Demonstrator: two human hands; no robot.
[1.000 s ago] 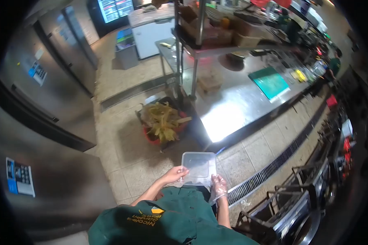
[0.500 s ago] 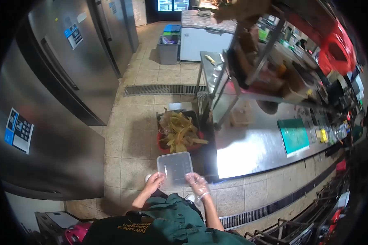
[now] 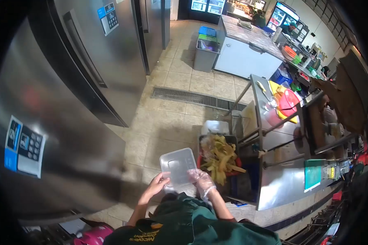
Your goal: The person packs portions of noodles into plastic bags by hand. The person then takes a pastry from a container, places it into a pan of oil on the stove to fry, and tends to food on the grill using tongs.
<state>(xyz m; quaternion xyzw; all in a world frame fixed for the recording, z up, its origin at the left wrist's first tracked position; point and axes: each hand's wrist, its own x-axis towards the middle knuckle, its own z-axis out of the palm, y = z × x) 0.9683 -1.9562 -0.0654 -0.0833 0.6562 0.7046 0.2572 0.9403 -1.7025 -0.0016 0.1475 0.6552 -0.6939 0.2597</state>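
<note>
A see-through rectangular plastic container (image 3: 178,165) is held up in front of my body, between both hands. My left hand (image 3: 156,185) grips its left edge near the lower corner. On the opposite side my right hand (image 3: 203,182), in a thin transparent plastic glove, pinches the lower right edge. No contents show inside the container. Just beyond my right hand, a red-rimmed bin (image 3: 200,157) on the floor is heaped with yellowish husks or leaves (image 3: 221,157).
Tall steel fridges (image 3: 81,134) line the left side. A steel table (image 3: 276,183) at right carries a green cutting board (image 3: 313,174). Farther off are a pink-red bowl (image 3: 289,99), a knife (image 3: 262,87), a grey bin (image 3: 206,57), a white chest freezer (image 3: 245,57) and a floor drain (image 3: 192,98).
My view has turned right, so the fridges fill more of the left and the far counter shows. Both hands still hold the container, now left of the husk bin and tilted slightly.
</note>
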